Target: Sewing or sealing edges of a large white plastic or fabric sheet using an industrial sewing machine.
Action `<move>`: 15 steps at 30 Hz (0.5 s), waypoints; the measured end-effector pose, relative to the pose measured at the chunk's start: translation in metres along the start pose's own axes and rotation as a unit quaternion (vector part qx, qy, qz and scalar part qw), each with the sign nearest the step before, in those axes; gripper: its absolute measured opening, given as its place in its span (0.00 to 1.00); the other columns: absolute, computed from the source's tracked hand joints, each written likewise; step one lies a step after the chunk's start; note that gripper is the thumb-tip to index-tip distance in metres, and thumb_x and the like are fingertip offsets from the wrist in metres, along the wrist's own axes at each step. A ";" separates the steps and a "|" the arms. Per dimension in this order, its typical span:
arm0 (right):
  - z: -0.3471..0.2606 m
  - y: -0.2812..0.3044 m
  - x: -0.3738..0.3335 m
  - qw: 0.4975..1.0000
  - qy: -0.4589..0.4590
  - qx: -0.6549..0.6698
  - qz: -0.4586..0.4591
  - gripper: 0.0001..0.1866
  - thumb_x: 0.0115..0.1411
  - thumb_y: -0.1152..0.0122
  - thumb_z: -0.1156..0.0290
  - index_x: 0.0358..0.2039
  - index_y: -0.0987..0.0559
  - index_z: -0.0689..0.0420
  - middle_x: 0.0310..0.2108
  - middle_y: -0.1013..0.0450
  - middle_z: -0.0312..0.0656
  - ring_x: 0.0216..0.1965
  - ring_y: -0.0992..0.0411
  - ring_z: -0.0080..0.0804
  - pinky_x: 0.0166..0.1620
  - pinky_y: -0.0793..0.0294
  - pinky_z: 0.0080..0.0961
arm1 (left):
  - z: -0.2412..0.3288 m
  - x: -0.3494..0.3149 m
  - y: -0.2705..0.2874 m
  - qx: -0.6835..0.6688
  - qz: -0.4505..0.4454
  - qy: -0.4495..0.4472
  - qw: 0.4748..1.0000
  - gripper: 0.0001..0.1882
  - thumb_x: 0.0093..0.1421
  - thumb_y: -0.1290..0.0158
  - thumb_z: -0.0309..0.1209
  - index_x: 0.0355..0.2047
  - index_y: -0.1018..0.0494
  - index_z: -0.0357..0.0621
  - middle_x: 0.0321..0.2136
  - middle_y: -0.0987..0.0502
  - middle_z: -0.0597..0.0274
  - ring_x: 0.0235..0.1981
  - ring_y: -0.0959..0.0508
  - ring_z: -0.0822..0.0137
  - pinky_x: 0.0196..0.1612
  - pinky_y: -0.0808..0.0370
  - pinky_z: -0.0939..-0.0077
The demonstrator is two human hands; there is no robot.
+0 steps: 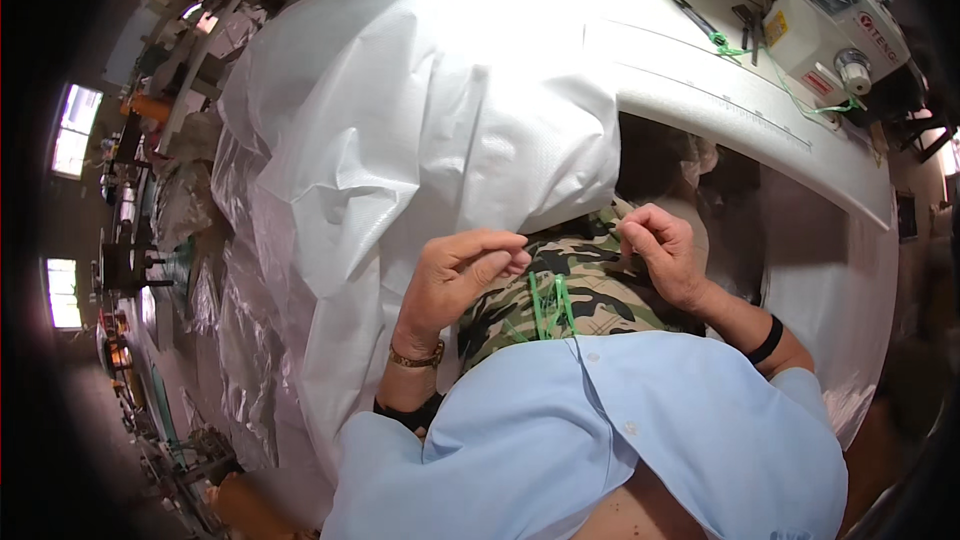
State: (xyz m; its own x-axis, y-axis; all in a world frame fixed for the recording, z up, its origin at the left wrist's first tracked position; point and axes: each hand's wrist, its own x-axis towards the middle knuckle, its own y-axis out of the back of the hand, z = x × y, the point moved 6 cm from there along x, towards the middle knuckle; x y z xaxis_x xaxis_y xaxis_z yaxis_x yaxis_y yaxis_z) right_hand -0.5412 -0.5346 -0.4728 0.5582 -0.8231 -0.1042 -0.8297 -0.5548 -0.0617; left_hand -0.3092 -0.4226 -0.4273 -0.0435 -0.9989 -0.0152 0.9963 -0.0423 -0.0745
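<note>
Camouflage cloth (585, 290) lies pinched between left hand (455, 280) and right hand (665, 252).

Two hands, one camouflage cloth (590, 290), one white woven sheet (430, 130), one sewing machine (760, 70), two green threads (548, 305).

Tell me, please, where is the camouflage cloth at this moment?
In the head view the camouflage cloth lies low in the centre, between the left hand and the right hand, below the edge of the white sheet.
</note>
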 end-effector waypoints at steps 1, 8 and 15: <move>-0.010 -0.001 0.004 0.992 0.066 -0.103 0.006 0.06 0.66 0.43 0.73 0.36 0.23 0.63 0.30 0.28 0.35 0.33 0.30 0.19 0.41 0.29 0.18 | -0.005 -0.006 0.009 -0.004 0.064 0.015 0.998 0.11 0.67 0.49 0.22 0.47 0.23 0.30 0.39 0.18 0.55 0.38 0.19 0.72 0.44 0.22 0.80; 0.017 0.004 0.025 0.990 0.097 -0.054 0.086 0.23 0.58 0.32 0.69 0.51 0.28 0.60 0.47 0.31 0.38 0.49 0.32 0.25 0.55 0.33 0.25 | 0.002 -0.011 0.017 0.435 0.219 -0.122 0.865 0.28 0.49 0.32 0.31 0.49 0.29 0.36 0.44 0.28 0.53 0.44 0.26 0.56 0.46 0.28 0.64; 0.026 -0.016 0.054 0.988 0.078 -0.118 -0.058 0.16 0.59 0.35 0.65 0.41 0.19 0.65 0.40 0.24 0.45 0.43 0.28 0.32 0.50 0.30 0.29 | -0.093 -0.041 0.051 0.596 0.205 -0.009 0.777 0.14 0.54 0.40 0.29 0.38 0.29 0.36 0.41 0.30 0.47 0.42 0.28 0.54 0.45 0.29 0.58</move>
State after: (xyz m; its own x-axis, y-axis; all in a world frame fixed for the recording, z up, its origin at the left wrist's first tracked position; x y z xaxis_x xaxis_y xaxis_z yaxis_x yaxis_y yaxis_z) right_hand -0.4981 -0.5669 -0.5032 0.6585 -0.7512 0.0461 -0.7462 -0.6436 0.1702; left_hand -0.2636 -0.3822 -0.5235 0.2863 -0.9326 0.2198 0.2881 0.3026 0.9085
